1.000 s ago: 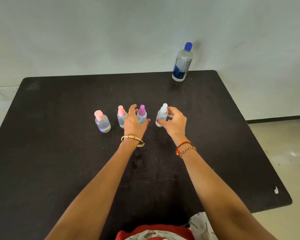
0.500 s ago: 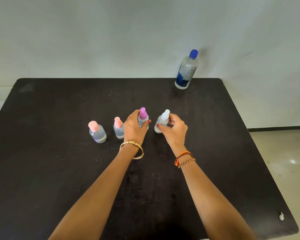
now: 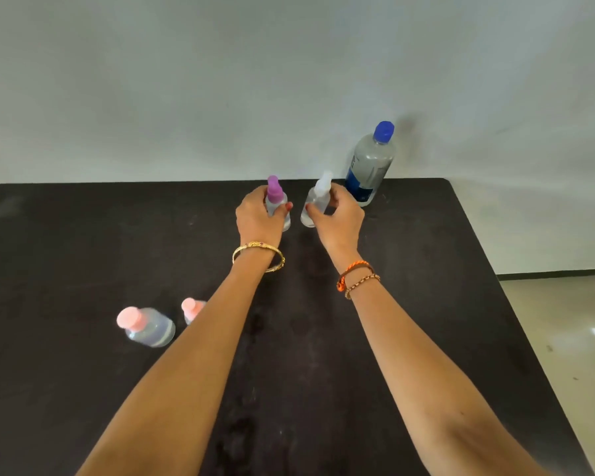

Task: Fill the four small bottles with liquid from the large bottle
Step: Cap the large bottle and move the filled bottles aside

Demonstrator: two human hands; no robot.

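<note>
A small clear plastic bottle with a purple cap (image 3: 276, 201) is gripped by the left hand (image 3: 257, 219), and one with a white cap (image 3: 316, 202) by the right hand (image 3: 339, 218). Both are found at 12 o'clock on the matte black table (image 3: 66, 255), near the large round bottle with a blue cap (image 3: 370, 164) at 1 o'clock. Two pink-capped bottles (image 3: 146, 326) are left standing at 9 o'clock.

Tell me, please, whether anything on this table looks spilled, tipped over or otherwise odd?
Nothing stands out. The large bottle stands capped at the far edge, both pink-capped bottles sit upright, and each hand holds one small bottle upright. No puddle shows on the black table.
</note>
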